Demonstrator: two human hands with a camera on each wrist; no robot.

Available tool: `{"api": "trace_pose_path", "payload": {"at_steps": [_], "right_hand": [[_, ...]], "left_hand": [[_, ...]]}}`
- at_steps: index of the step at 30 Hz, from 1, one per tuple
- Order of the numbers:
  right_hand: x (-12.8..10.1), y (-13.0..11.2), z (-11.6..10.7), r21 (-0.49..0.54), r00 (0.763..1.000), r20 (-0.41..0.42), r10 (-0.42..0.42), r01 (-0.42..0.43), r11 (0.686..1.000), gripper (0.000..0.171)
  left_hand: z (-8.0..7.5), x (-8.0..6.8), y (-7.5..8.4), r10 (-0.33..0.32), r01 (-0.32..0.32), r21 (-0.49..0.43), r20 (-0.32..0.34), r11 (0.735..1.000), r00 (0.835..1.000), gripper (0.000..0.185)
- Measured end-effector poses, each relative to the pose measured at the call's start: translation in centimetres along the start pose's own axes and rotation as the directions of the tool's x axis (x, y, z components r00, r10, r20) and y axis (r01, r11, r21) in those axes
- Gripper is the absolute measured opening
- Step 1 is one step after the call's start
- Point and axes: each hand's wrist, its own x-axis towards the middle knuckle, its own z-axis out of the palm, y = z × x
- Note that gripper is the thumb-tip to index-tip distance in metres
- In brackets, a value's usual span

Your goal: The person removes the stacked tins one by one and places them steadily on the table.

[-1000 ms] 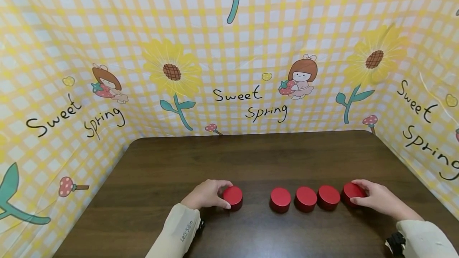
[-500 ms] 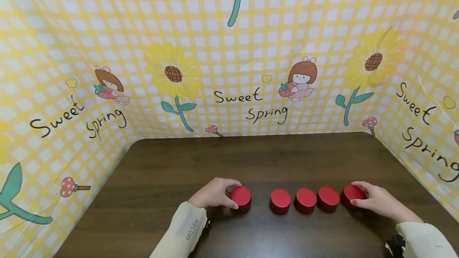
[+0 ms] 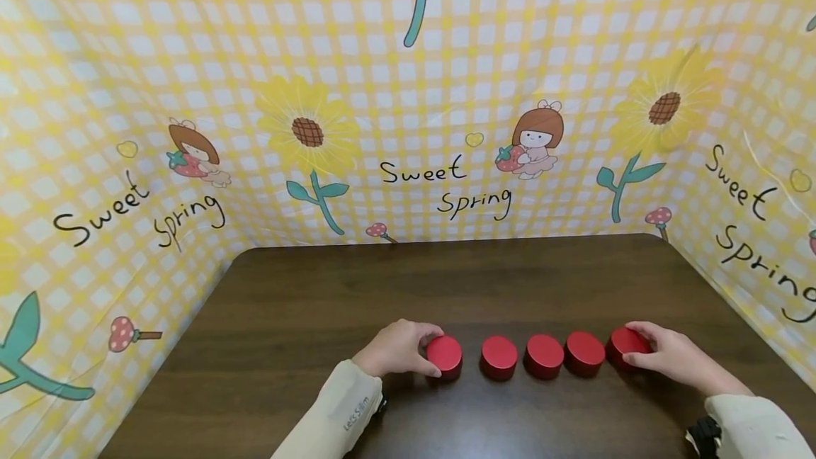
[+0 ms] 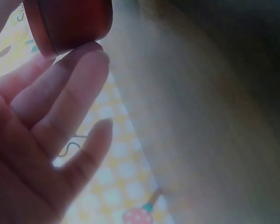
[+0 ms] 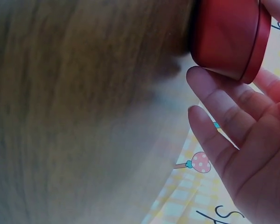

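Observation:
Several round red tins with lids stand in a row across the table in the head view. My left hand [image 3: 398,349] grips the leftmost tin [image 3: 444,357] between thumb and fingers. That same tin [image 4: 72,23] shows at the top of the left wrist view, with the fingers against its side. At the row's other end my right hand [image 3: 672,354] holds the rightmost tin [image 3: 626,347], also seen as a lidded tin [image 5: 228,39] in the right wrist view. Between the hands stand a tin [image 3: 499,358], a second tin [image 3: 544,356] and a third tin [image 3: 584,353], untouched.
The dark wooden table [image 3: 382,282] reaches back to a yellow checked cloth [image 3: 408,112] that hangs behind and along both sides. A small gap separates the left-held tin from its neighbour. The tins farther right stand closer together.
My left hand has slid its tin to the right along the table, narrowing the gap to the row. The right hand and its tin have stayed in place.

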Motion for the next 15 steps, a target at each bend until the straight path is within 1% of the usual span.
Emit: {"api": "trace_pose_path", "payload": {"at_steps": [8, 15], "right_hand": [[-0.06, -0.09, 0.05, 0.007, 1.0, -0.002, 0.016, -0.016, 1.0, 0.055], [-0.2, 0.03, 0.3, 0.019, 1.0, -0.014, 0.023, -0.023, 1.0, 0.056]], "left_hand": [[0.27, 0.63, 0.5, -0.024, 0.024, 0.064, 0.002, 0.998, 1.0, 0.048], [0.61, 0.9, 0.6, -0.024, 0.024, 0.078, 0.007, 0.997, 1.0, 0.049]]}}
